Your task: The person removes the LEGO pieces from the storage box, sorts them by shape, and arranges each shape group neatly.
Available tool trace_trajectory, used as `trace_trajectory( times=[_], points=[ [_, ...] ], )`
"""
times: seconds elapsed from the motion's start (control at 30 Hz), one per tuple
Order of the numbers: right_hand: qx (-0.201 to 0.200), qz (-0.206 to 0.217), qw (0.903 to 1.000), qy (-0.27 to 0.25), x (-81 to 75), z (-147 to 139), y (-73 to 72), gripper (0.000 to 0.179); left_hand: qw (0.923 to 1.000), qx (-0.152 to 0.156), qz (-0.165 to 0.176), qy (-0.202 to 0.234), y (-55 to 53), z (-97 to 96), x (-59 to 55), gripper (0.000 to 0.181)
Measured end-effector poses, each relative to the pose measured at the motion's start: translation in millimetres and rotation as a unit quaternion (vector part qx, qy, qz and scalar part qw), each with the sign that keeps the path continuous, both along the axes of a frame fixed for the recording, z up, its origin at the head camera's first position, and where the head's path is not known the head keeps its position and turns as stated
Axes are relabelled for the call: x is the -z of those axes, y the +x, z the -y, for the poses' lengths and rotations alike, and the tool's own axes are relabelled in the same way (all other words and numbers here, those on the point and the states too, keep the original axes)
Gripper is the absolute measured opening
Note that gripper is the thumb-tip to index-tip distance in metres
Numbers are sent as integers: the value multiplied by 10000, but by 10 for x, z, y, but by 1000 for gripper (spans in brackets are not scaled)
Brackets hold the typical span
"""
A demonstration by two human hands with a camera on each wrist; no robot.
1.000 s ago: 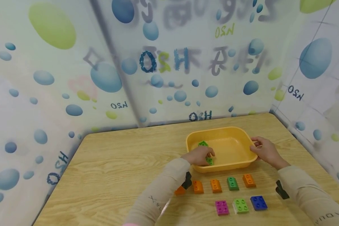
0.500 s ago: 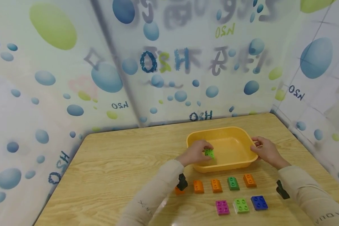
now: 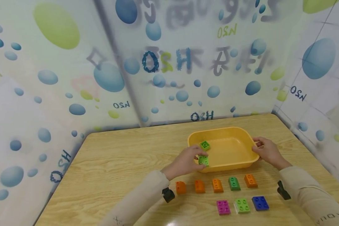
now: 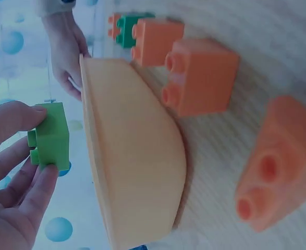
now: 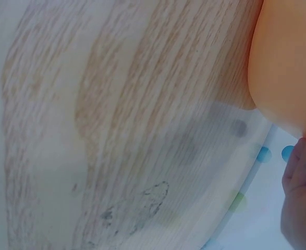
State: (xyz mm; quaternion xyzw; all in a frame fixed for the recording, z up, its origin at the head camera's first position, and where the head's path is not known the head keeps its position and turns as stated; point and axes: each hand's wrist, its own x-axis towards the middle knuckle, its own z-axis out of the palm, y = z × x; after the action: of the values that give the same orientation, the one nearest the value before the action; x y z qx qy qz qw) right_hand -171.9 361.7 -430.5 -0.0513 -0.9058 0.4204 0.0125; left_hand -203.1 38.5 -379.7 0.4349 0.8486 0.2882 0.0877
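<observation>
Between thumb and fingers, my left hand (image 3: 185, 161) pinches a light green building block (image 3: 203, 161) at the near left rim of a yellow plastic tray (image 3: 231, 150). The left wrist view shows this green block (image 4: 53, 136) from the side, held beyond the tray's wall (image 4: 137, 151). A second green block (image 3: 205, 145) lies inside the tray near its left end. My right hand (image 3: 267, 152) grips the tray's right rim, thumb on the near side. Only part of that hand (image 5: 303, 192) shows in the right wrist view.
In front of the tray a row of blocks includes an orange block (image 3: 180, 187) at the left and a dark green block (image 3: 234, 183). Closer lie a magenta block (image 3: 223, 207), a light green block (image 3: 242, 205) and a blue block (image 3: 260, 203). A patterned wall stands behind the wooden table (image 3: 124, 163).
My left hand has lifted a green block from the tray and carried it left and toward me, uncovering the other green block. The right hand has stayed on the rim.
</observation>
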Motion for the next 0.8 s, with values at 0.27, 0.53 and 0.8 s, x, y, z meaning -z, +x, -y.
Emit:
trace_trajectory(
  times=[0.27,0.53,0.8],
  points=[
    [40,8,10000,37,-17,30,12,44,9985,413,306,189,263,212,95,31],
    [31,62,10000,32,-23,25,8,45,9968,696,388,0,515,325,257,32],
    [17,9,10000,66,-35,43,20,45,9943,892,532,-243,704,324,377,31]
  ],
)
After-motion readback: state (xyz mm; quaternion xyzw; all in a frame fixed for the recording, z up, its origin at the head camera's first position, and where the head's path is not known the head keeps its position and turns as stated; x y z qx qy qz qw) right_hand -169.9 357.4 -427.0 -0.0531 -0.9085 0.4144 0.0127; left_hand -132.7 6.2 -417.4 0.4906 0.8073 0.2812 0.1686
